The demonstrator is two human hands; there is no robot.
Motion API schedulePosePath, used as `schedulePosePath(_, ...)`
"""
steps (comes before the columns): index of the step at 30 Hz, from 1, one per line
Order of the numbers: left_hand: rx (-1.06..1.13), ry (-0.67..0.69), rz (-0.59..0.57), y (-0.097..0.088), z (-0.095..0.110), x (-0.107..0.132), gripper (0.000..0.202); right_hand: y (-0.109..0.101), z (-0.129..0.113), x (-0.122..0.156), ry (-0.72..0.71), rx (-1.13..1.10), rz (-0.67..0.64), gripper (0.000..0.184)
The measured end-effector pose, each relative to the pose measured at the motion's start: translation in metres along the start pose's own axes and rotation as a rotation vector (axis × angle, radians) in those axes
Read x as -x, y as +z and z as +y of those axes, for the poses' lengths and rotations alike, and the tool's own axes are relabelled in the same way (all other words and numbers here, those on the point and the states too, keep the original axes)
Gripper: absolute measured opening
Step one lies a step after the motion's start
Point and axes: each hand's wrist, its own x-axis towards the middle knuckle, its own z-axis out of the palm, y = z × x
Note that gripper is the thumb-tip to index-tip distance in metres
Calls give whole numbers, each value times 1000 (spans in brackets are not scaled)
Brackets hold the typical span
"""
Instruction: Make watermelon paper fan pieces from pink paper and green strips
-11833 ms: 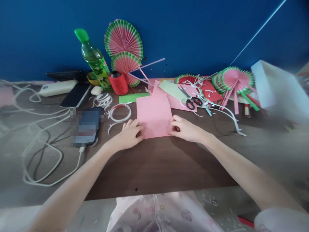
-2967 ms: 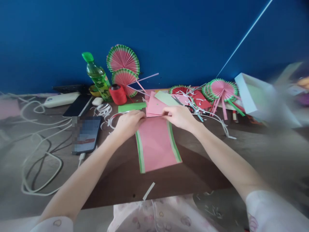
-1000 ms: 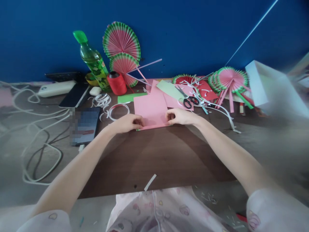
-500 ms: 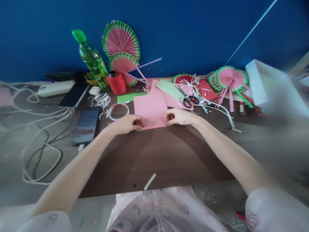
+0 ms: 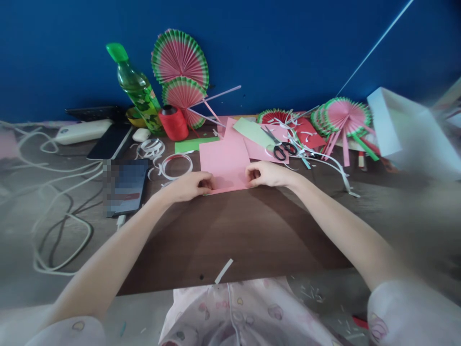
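Observation:
A pink sheet of paper [image 5: 226, 161] lies on the brown table with a narrow fold along its near edge. My left hand [image 5: 192, 185] pinches the left end of that fold, fingers curled. At the right end, my right hand [image 5: 264, 174] grips the same edge between thumb and fingers. Behind the sheet, more pink paper [image 5: 257, 150] and a pale green piece [image 5: 254, 132] overlap it in part. Black-handled scissors [image 5: 281, 148] rest on those papers, just beyond my right hand.
At the back left stand a green bottle [image 5: 137, 89], a red thread spool [image 5: 173, 123] and pleated paper fans [image 5: 180, 57]. A phone [image 5: 127, 187] with cables lies left. More fans [image 5: 342, 117] and a white box [image 5: 406, 125] are right. A paper strip [image 5: 224, 271] lies near the front edge.
Both hands stay in nearly the same place on the pink sheet. The near folded edge looks slightly flatter, with less green showing beneath it.

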Motion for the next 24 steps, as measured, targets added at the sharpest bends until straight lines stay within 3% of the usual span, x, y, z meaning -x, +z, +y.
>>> schedulePosePath(14, -16, 26, 17, 3, 0, 1, 14, 3, 4, 0, -43, -10, 8, 15)
schedulePosePath(24, -17, 28, 19, 3, -2, 2, 14, -2, 6, 5, 14, -32, -2, 14)
